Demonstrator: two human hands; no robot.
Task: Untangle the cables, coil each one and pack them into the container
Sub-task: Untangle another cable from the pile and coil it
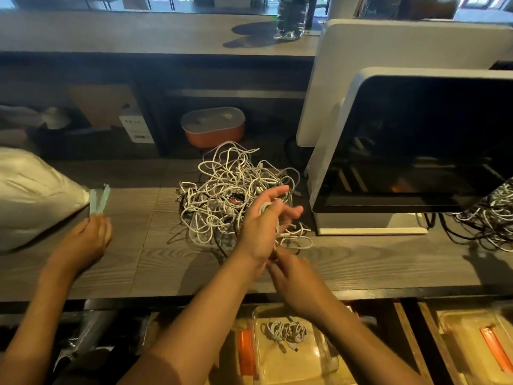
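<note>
One white cable [263, 209] is wound in loops round my left hand [261, 226], which I hold up over the near edge of the tangled heap of cables [230, 190]. The fingers of that hand are straight and spread apart, pointing right, with the loops lying across the palm side. A strand of the same cable drops past my left wrist to my right hand [291, 276], just below it. My right fingers are curled together and pinch that strand, though they are blurred and I cannot make out the grip more closely.

The heap is mostly white cables with a few dark ones, knotted together in the middle of the wood-grain counter [125, 245]. Loose ends trail toward me and to the right, near the foot of the monitor [416, 148].

Below the counter's front edge, under my right forearm, stands the clear plastic container [299, 368] with an orange latch on its left side. A few coiled cables [286, 330] lie bunched in its far end.

To the left, well apart from the heap, another person's hand [88, 236] rests on the counter and holds two pale green ties [99, 200] upright in a V. A white bag [33, 198] lies beside it.

A second tangle of cables [497, 218] sits on the counter at the far right, beside the monitor. Behind the heap, on the lower shelf, is an orange box with a grey lid [213, 126]. A water bottle [291, 18] stands on the upper ledge.
</note>
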